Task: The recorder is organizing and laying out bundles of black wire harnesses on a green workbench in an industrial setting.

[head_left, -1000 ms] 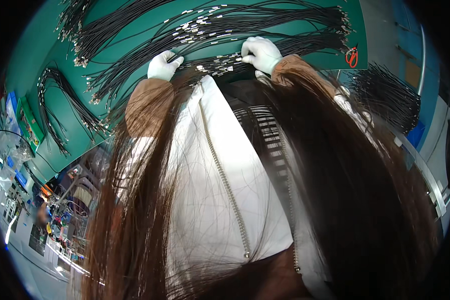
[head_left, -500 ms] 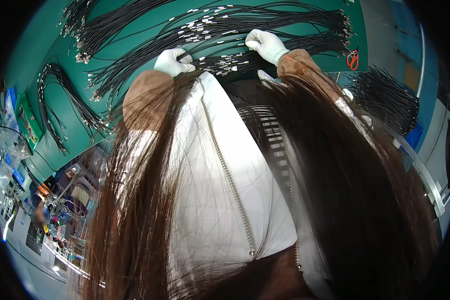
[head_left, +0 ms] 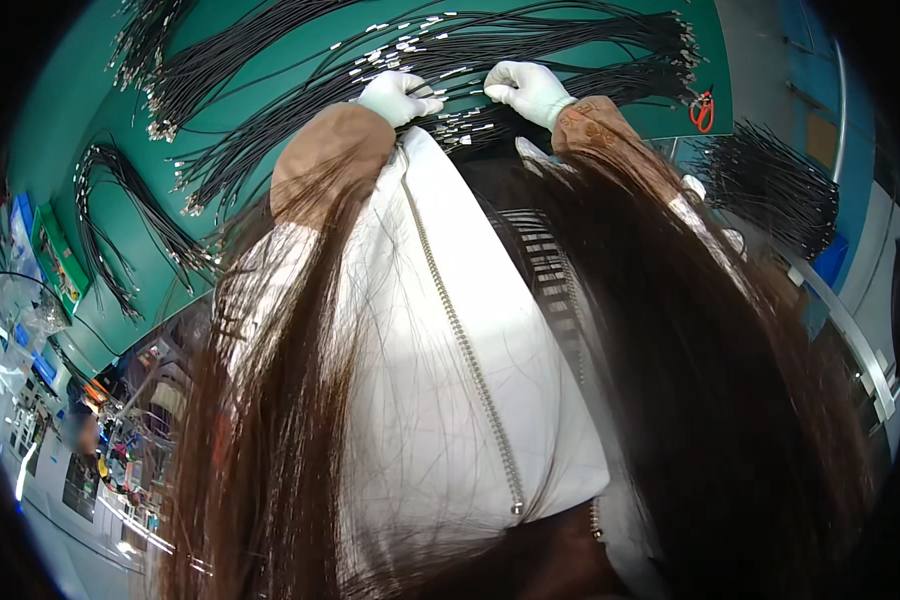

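My left hand [head_left: 402, 97], in a white glove, is closed in a pinch on a thin black cable [head_left: 463, 86] with white tags. My right hand [head_left: 530, 90], gloved alike, has its fingers curled and pinched around the cable a short way to the right. Fingertips of both hands are partly hidden by the gloves. Beneath and between them lies a bundle of black cables [head_left: 270, 135] with metal ends and white labels [head_left: 465, 127]. Hair and a white garment cover the nearer part of the bundle.
More black cable bundles [head_left: 240, 62] lie across the green table [head_left: 150, 240]; a bent one [head_left: 135, 205] is at left. Red-handled cutters [head_left: 703, 112] lie near the right edge. Beyond it is another cable heap [head_left: 770, 190]. A green tray [head_left: 58, 258] stands at far left.
My left hand has moved right and farther away, closing the gap to my right hand. My right hand has barely shifted.
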`<state>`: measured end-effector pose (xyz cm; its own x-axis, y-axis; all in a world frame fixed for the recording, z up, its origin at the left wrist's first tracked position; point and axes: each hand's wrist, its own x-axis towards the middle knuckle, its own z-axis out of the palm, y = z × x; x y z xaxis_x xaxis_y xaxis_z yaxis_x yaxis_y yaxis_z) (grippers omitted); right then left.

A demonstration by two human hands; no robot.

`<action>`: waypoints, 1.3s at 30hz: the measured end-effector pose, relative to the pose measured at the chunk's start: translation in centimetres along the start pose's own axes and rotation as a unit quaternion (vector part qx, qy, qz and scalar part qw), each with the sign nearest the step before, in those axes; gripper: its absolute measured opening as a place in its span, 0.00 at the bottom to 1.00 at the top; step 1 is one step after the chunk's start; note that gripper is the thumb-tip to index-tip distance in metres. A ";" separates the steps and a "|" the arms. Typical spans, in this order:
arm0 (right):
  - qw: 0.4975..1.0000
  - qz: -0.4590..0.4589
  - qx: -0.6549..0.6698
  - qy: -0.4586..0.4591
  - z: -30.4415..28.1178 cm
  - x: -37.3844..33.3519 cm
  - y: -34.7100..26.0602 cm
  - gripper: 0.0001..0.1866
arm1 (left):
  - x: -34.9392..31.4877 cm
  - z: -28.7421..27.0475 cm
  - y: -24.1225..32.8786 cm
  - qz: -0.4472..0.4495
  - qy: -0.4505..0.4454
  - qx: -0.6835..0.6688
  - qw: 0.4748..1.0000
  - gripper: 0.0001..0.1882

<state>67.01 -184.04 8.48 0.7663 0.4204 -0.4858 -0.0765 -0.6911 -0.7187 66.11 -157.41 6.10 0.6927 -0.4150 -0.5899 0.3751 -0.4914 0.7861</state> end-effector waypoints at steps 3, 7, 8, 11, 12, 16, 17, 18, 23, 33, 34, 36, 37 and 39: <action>1.000 -0.001 -0.001 0.013 0.1 -0.1 0.1 0.14 | 0.8 0.6 1.1 -0.031 -0.024 0.002 0.999 0.12; 0.997 -0.044 0.008 0.057 -0.2 -1.3 -0.1 0.12 | -0.3 -1.3 1.6 -0.061 -0.036 0.047 0.996 0.13; 0.982 -0.099 -0.069 0.148 -0.5 -1.5 0.2 0.12 | -0.7 -1.7 0.6 -0.056 -0.026 0.041 0.997 0.14; 0.898 -0.169 -0.247 0.322 -2.1 -2.8 -1.1 0.12 | -2.2 -3.6 -1.3 -0.101 0.001 0.035 0.994 0.15; 0.917 -0.165 -0.250 0.264 -2.3 -3.0 -0.9 0.11 | -2.7 -3.7 -1.5 -0.122 0.023 0.028 0.992 0.15; 0.945 -0.223 -0.210 0.116 0.3 -3.1 -0.6 0.07 | -5.0 -3.6 -4.6 -0.120 0.119 0.065 0.983 0.15; 0.954 -0.204 -0.198 0.099 0.9 -3.1 -0.4 0.08 | -5.6 -3.2 -4.4 -0.096 0.161 0.094 0.978 0.14; 0.959 -0.189 -0.186 0.098 1.3 -3.1 -0.1 0.07 | -5.3 -3.0 -4.2 -0.095 0.159 0.094 0.978 0.14; 0.958 -0.201 -0.188 0.086 3.3 -1.9 0.9 0.05 | -5.1 -3.2 -5.9 -0.130 0.144 0.028 0.981 0.17; 0.995 -0.069 -0.073 0.027 1.0 -1.8 -1.9 0.08 | -5.7 -2.2 -5.4 -0.071 0.085 0.133 0.985 0.12; 0.990 -0.108 -0.086 0.022 1.3 -1.9 -1.8 0.09 | -5.6 -2.0 -5.5 -0.076 0.085 0.131 0.985 0.11; 0.967 -0.176 -0.183 0.025 2.1 -1.4 -0.6 0.09 | -5.5 -1.8 -5.3 -0.081 0.083 0.130 0.985 0.11; 0.960 -0.179 -0.213 0.023 2.7 -1.2 -0.2 0.08 | -5.5 -1.8 -5.2 -0.085 0.080 0.132 0.984 0.11; 0.970 -0.160 -0.181 0.023 2.9 -0.7 0.4 0.09 | -5.5 -1.7 -5.1 -0.090 0.078 0.132 0.984 0.11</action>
<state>64.59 -182.92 7.15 0.7418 0.6266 -0.2389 0.3920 -0.6942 -0.6037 61.44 -151.27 5.63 0.7239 -0.1908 -0.6630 0.3406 -0.7368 0.5840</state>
